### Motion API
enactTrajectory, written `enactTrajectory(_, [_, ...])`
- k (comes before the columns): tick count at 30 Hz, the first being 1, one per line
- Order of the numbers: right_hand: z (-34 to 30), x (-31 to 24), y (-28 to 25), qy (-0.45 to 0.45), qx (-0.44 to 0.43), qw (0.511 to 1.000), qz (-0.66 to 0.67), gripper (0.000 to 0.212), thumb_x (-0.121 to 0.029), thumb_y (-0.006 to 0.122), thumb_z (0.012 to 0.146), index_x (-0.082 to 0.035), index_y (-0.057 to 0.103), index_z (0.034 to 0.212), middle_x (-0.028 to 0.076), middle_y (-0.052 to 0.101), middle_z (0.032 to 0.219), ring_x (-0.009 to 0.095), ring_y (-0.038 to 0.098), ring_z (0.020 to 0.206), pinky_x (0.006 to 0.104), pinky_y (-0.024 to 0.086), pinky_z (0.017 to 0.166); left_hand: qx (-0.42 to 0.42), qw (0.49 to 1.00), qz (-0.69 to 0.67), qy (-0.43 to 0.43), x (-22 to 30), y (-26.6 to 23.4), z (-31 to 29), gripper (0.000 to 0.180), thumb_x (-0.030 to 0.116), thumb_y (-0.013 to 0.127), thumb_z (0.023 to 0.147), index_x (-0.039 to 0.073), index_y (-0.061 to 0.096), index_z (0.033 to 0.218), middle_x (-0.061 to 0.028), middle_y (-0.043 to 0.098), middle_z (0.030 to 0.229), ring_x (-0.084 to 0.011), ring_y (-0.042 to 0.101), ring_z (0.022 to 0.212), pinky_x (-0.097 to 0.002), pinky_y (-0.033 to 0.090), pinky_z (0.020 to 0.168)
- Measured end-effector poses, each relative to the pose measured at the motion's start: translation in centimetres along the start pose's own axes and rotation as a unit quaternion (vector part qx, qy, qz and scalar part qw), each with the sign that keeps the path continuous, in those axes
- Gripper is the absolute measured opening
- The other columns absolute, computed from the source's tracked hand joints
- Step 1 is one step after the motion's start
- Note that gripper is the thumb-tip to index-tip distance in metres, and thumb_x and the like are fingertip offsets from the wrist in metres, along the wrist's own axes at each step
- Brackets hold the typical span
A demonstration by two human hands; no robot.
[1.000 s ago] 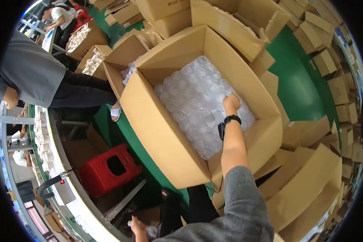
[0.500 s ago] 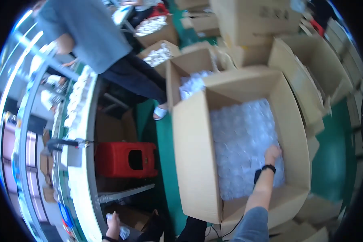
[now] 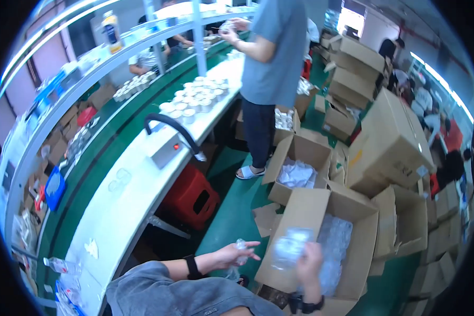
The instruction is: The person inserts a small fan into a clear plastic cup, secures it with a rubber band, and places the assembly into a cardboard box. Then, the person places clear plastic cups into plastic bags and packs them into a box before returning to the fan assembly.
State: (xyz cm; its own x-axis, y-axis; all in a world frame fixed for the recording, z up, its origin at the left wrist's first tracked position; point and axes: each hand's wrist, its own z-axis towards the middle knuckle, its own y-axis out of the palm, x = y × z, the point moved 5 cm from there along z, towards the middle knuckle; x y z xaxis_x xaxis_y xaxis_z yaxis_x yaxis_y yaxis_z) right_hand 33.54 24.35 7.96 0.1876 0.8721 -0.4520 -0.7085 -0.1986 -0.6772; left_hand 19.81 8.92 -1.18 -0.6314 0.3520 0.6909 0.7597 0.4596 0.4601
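My right hand (image 3: 309, 259) grips a stack of clear plastic containers (image 3: 290, 246), blurred by motion, above the left flap of an open cardboard box (image 3: 361, 255). Inside that box lie rows of more clear plastic containers (image 3: 333, 237). To the left, my left hand (image 3: 233, 255) holds a small clear plastic piece (image 3: 242, 250) against the palm, with some fingers stretched out. More clear plastic hangs below this hand; its exact shape is hard to make out.
A white-topped workbench (image 3: 110, 210) runs along the left, bearing several round white-and-clear containers (image 3: 195, 97) and a black curved nozzle device (image 3: 166, 147). Under it is a red stool (image 3: 195, 200). A co-worker (image 3: 274, 63) stands ahead. Cardboard boxes (image 3: 387, 142) crowd the right.
My right hand has come up out of the box with clear plastic containers. My left hand has risen into fuller view, and the view has swung left and up toward the bench.
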Motion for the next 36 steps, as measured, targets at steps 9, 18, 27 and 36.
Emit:
enactTrajectory(9, [8.2,-26.9,21.5,-0.231,-0.235,0.934,0.141,0.012,-0.006,0.054,0.067,-0.001,0.05,0.077,0.014,0.05,0.075,0.031,0.052,0.063,0.0356,0.043,0.054,0.223,0.95,-0.179,0.125,4.5,-19.9,-15.9,0.041,0.048,0.045,0.08,0.009,0.056,0.088,-0.0009,0.057,0.07,-0.0092,0.052,0.054,-0.02,0.036,0.041])
enactTrajectory(18, [2.5,-43.8,40.7,0.132,-0.553,0.59,0.574,0.017,-0.016,0.052,0.081,-0.001,0.049,0.089,0.003,0.05,0.075,0.015,0.05,0.062,0.0269,0.04,0.056,0.625,0.656,-0.198,0.374,0.3,-33.1,-33.0,0.041,0.039,0.045,0.083,0.001,0.057,0.075,-0.0012,0.05,0.056,-0.0076,0.043,0.047,-0.0238,0.034,0.042])
enactTrajectory(27, [2.8,-42.6,48.0,0.351,-0.616,0.433,0.557,0.014,-0.017,0.051,0.081,-0.004,0.051,0.081,-0.001,0.046,0.063,0.007,0.039,0.051,0.0201,0.03,0.047,0.794,0.517,-0.135,0.292,-2.5,-38.9,-36.2,0.036,0.033,0.049,0.081,0.002,0.053,0.065,-0.0049,0.052,0.055,-0.0138,0.048,0.046,-0.0263,0.036,0.041])
enactTrajectory(36, [11.6,-33.1,49.4,0.298,-0.583,0.564,0.502,0.012,-0.016,0.052,0.081,-0.005,0.052,0.076,-0.003,0.042,0.055,0.004,0.037,0.046,0.0186,0.027,0.041,0.762,0.469,0.447,-0.011,8.1,-43.4,-32.8,0.034,0.032,0.055,0.074,0.003,0.054,0.057,-0.01,0.056,0.058,-0.0253,0.053,0.05,-0.0326,0.043,0.046])
